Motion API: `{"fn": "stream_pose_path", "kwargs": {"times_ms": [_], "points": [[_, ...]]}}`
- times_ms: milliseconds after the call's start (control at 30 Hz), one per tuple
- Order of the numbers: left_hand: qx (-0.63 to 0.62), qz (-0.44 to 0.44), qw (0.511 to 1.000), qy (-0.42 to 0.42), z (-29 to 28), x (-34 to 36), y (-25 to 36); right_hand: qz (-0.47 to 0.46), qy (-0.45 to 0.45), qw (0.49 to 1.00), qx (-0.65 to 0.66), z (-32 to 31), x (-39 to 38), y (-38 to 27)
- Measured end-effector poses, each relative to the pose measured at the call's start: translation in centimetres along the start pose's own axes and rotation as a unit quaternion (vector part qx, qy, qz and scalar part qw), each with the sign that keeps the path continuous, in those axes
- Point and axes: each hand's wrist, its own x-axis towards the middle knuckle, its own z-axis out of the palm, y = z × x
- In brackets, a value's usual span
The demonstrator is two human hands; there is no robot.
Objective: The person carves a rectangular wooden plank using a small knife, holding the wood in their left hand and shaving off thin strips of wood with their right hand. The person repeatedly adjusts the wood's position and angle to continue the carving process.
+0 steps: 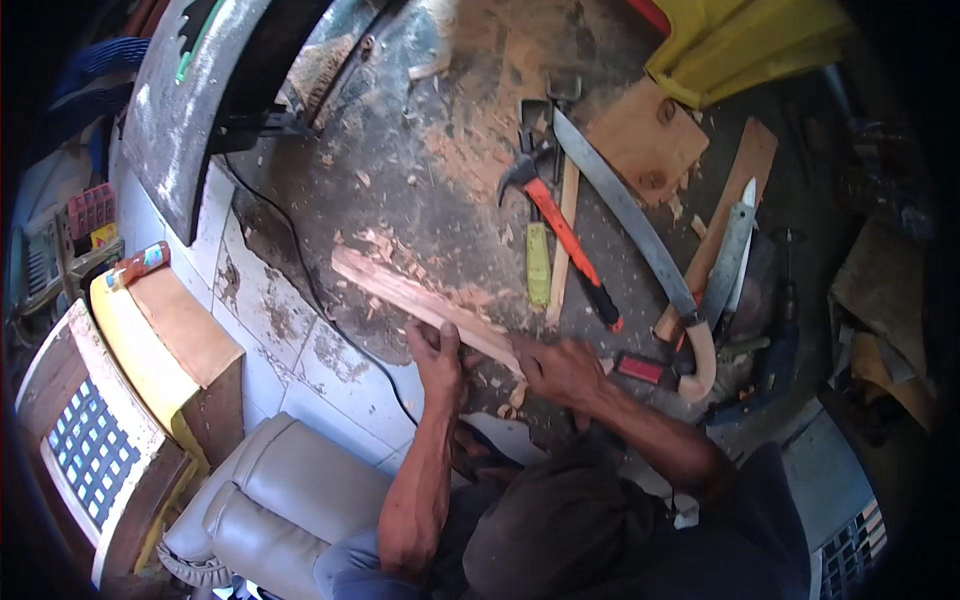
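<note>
A pale, roughly shaved wooden strip (395,285) lies diagonally over the stained floor among wood shavings. My left hand (440,355) is closed on its underside near the middle, thumb up. My right hand (555,370) is closed at the strip's right end, its lower fingers partly hidden. Just beyond are an orange-handled claw hammer (560,233), a tool with a yellow handle (537,265) and a thin batten (557,295). A long curved blade with a wooden handle (630,210) lies to the right. A small red block (640,368) sits beside my right hand.
A board (655,140), yellow plastic piece (730,40), knives (722,270) and drill (775,355) lie at the right. A black cable (300,265) crosses the left side, near a grey cushioned seat (270,525), wooden box (170,310) and grid-panelled frame (90,450). A dark panel (175,110) stands upper left.
</note>
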Motion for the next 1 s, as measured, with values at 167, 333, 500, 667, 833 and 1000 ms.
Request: {"fn": "stream_pose_path", "kwargs": {"times_ms": [167, 333, 500, 667, 833, 1000], "points": [[-0.019, -0.011, 1.0, -0.008, 0.0, -0.5, -0.1, 0.0, -0.009, 1.0, 0.007, -0.3, -0.9, 0.2], [-0.015, -0.008, 1.0, -0.023, -1.0, 0.0, -0.4, 0.003, -0.022, 1.0, -0.007, -0.6, -1.3, 0.1], [-0.006, -0.015, 1.0, -0.011, -0.7, -0.3, -0.6, 0.022, -0.022, 0.999, 0.009, -0.9, -1.4, 0.2], [-0.005, -0.013, 1.0, -0.014, -0.4, -0.4, 0.1, 0.001, 0.005, 1.0, 0.0, 0.1, -2.2, 0.8], [-0.022, -0.009, 0.999, -0.024, -0.8, -0.1, 0.2, -0.024, 0.012, 1.0, 0.012, -0.2, -1.5, 1.4], [-0.033, -0.006, 0.999, -0.024, -0.6, 0.3, -0.1, 0.006, -0.014, 0.997, 0.078, -0.7, -1.2, 1.0]]}}
